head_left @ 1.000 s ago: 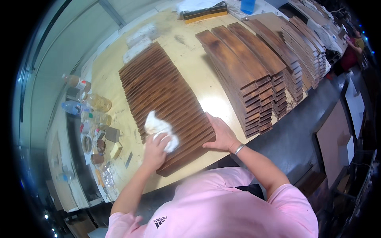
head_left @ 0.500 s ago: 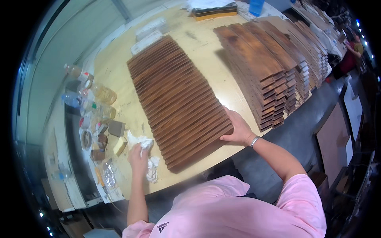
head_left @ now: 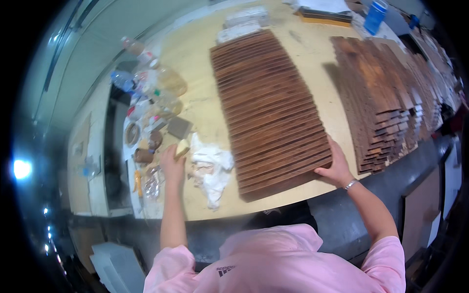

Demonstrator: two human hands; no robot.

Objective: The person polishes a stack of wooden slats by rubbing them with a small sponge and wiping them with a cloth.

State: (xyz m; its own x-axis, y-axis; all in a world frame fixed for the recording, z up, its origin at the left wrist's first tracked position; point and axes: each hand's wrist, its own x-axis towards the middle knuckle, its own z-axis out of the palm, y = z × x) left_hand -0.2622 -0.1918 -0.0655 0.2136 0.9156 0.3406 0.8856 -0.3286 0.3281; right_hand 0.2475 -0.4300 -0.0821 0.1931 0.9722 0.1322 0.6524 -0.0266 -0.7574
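a pale workbench point(head_left: 205, 53) carries a row of brown slats point(head_left: 273, 107), stacked boards point(head_left: 386, 93), a white rag point(head_left: 211, 168) and bottles point(head_left: 146, 78).

Rag point(head_left: 211, 168) left of slat row point(head_left: 273, 107), bottles point(head_left: 151, 88) further left, plank stack point(head_left: 386, 97) right, all on table point(head_left: 195, 44)

Pink short-sleeved shirt point(head_left: 273, 263), silver wristband point(head_left: 350, 184)

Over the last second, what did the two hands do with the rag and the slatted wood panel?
The left hand took the white rag off the slatted wood panel and leftward, then let it go; it now lies crumpled on the table beside the panel. That hand has since closed its grip on a small pale yellow block. The right hand stayed on the panel's near right corner. The stacked boards did not move.
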